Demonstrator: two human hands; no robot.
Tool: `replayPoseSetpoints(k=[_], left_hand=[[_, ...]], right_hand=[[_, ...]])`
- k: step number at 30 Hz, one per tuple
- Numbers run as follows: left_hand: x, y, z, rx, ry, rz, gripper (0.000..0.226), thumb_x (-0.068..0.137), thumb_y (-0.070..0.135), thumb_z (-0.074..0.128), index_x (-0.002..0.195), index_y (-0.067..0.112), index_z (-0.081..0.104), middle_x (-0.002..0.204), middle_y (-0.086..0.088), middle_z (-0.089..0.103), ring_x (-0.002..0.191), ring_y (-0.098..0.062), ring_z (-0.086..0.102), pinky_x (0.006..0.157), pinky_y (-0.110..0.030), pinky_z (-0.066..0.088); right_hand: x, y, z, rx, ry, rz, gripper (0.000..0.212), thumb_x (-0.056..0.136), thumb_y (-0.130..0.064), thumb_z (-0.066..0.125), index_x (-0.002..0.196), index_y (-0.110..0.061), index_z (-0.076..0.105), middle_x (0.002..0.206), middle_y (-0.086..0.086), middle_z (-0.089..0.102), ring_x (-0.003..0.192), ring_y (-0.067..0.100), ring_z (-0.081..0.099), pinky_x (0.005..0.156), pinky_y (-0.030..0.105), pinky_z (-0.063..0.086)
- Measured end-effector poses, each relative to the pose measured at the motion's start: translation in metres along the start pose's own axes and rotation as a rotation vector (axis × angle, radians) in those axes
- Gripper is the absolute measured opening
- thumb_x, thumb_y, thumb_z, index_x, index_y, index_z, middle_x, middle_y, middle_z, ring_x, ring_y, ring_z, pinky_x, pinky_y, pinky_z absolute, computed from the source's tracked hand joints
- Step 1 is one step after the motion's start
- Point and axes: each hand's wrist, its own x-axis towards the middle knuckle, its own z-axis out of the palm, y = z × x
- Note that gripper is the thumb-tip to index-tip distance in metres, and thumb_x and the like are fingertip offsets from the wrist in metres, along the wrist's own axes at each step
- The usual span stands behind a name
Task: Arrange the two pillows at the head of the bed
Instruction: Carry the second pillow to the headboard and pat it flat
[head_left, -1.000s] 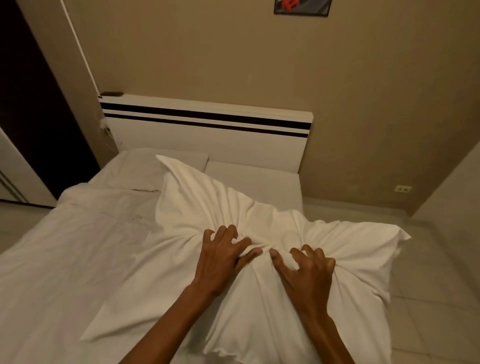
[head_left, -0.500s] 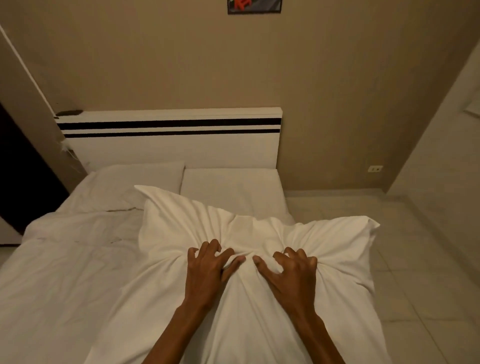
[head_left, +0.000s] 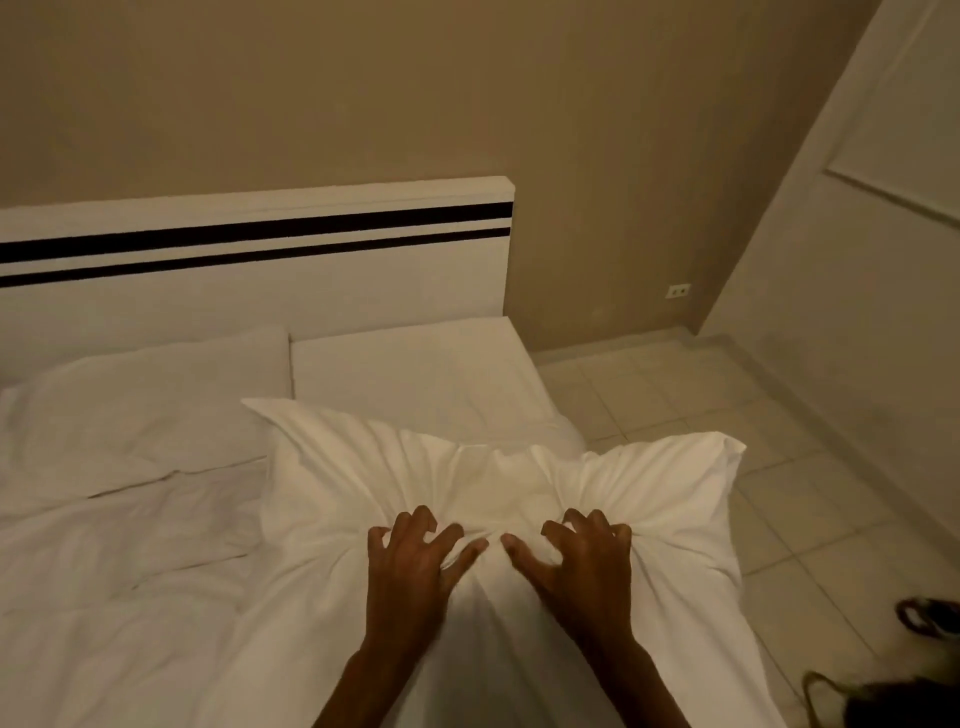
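While the flat white pillow (head_left: 150, 400) lies at the far left of the bed's head, its top edge close under the white headboard with two black stripes (head_left: 260, 270), the rumpled white bedsheet (head_left: 104, 597) spreads below it across the left of the view. Just right of that pillow a bare stretch of white mattress (head_left: 410, 364) fills the other half of the head, up against the headboard.

Nearer to me, the plump white pillow with gathered creases (head_left: 519, 483) is bunched in my two hands. It sits over the right side of the bed, its far left corner pointing toward the flat pillow and its right corner hanging out past the bed's edge above the pale tiled floor (head_left: 779, 493). My left hand (head_left: 410, 566) has its grip curled like a claw, fingers dug into the cloth and pinching a fold. My right hand (head_left: 576, 561), just beside it with thumbs almost meeting, does the same, fingers hooked and clenched into the pillow's cover.

Farther right, a small white wall socket (head_left: 678, 290) sits low on the beige wall. At the lower right, a dark sandal (head_left: 930, 616) lies on the tiles.
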Motion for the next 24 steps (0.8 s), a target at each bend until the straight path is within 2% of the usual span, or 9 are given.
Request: replayPoseSetpoints(k=[2,6,10,13,19,24], left_hand=[[0.014,-0.034,0.009,0.021,0.033,0.013,0.048,0.102,0.053,0.035,0.084,0.024,0.069,0.082,-0.004,0.064,0.073,-0.026,0.061,0.072,-0.039,0.040],[0.042,-0.086,0.005,0.029,0.022,-0.047,0.054,0.102,0.056,0.030,0.082,0.025,0.069,0.081,-0.002,0.062,0.072,-0.025,0.060,0.071,-0.038,0.040],[0.064,-0.121,-0.009,0.078,0.032,-0.063,0.042,0.096,0.052,0.042,0.081,0.025,0.070,0.081,-0.002,0.063,0.072,-0.025,0.061,0.069,-0.041,0.046],[0.074,-0.136,-0.011,0.074,0.066,-0.054,0.048,0.101,0.055,0.037,0.083,0.024,0.069,0.081,-0.003,0.064,0.071,-0.026,0.061,0.070,-0.040,0.046],[0.091,-0.150,-0.002,0.074,0.147,-0.043,0.057,0.103,0.054,0.032,0.084,0.019,0.073,0.079,-0.006,0.064,0.069,-0.027,0.061,0.068,-0.039,0.045],[0.100,-0.151,0.009,0.122,0.090,-0.195,0.066,0.103,0.059,0.020,0.087,0.021,0.072,0.080,-0.008,0.062,0.072,-0.030,0.059,0.072,-0.042,0.043]], right_hand=[[0.018,-0.025,0.018,0.003,-0.002,-0.003,0.077,0.088,-0.082,0.033,0.074,-0.020,0.077,0.078,0.000,0.072,0.075,0.024,0.063,0.077,0.041,0.039],[0.056,-0.074,0.038,0.052,-0.044,-0.020,0.077,0.088,-0.082,0.032,0.077,-0.021,0.078,0.078,-0.001,0.070,0.078,0.024,0.061,0.078,0.041,0.036],[0.085,-0.109,0.045,0.085,-0.047,-0.044,0.076,0.088,-0.082,0.033,0.077,-0.022,0.078,0.078,-0.002,0.069,0.078,0.024,0.061,0.077,0.040,0.034],[0.100,-0.122,0.050,0.101,-0.029,-0.067,0.077,0.088,-0.082,0.033,0.078,-0.020,0.078,0.077,-0.001,0.069,0.076,0.025,0.060,0.078,0.040,0.032],[0.134,-0.129,0.059,0.158,-0.050,-0.097,0.077,0.086,-0.083,0.033,0.078,-0.020,0.077,0.078,0.000,0.071,0.077,0.025,0.061,0.078,0.043,0.040],[0.167,-0.132,0.071,0.222,-0.183,-0.177,0.081,0.082,-0.086,0.031,0.083,-0.019,0.078,0.086,0.002,0.074,0.088,0.027,0.062,0.087,0.047,0.037]])
